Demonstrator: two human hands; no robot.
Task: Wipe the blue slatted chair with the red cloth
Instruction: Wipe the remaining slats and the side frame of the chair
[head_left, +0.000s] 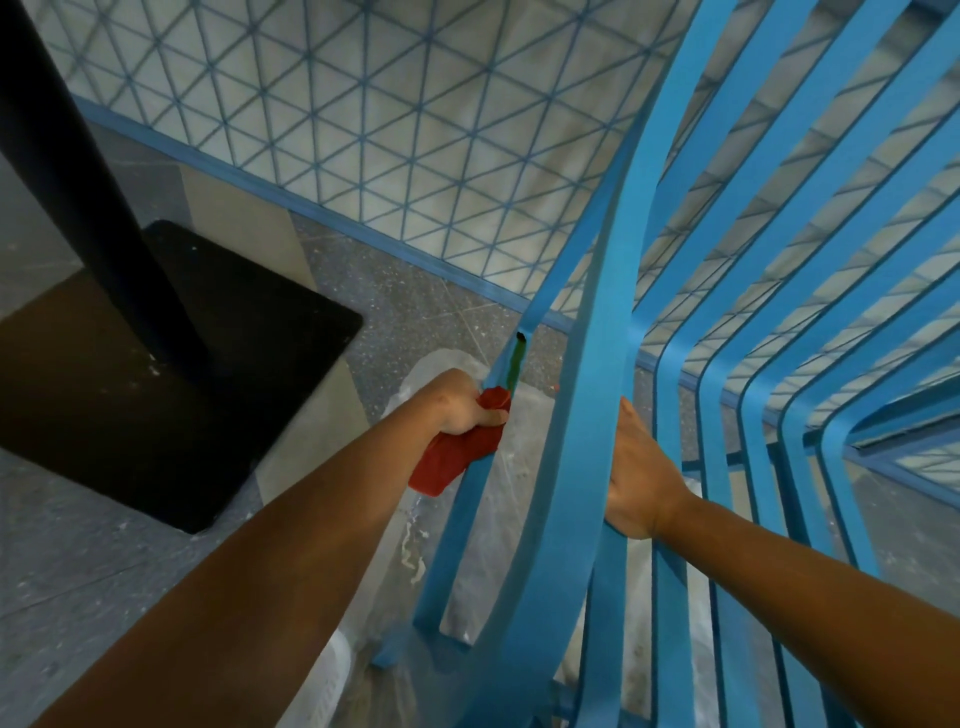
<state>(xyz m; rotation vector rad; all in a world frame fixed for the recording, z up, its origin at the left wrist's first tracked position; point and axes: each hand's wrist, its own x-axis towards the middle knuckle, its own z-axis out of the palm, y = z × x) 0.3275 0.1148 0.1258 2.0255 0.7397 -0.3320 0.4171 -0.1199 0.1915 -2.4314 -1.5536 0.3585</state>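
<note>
The blue slatted chair fills the right half of the view, its curved slats running from top right down to the bottom. My left hand grips the bunched red cloth and presses it against a thin outer bar on the chair's left side. A dark green streak shows on that bar just above the cloth. My right hand is closed around the wide outer slat, with its fingers hidden behind the slat.
A black table post rises from a square black base plate on the speckled floor at left. A clear plastic sheet lies under the chair. A blue-lined tiled wall stands behind.
</note>
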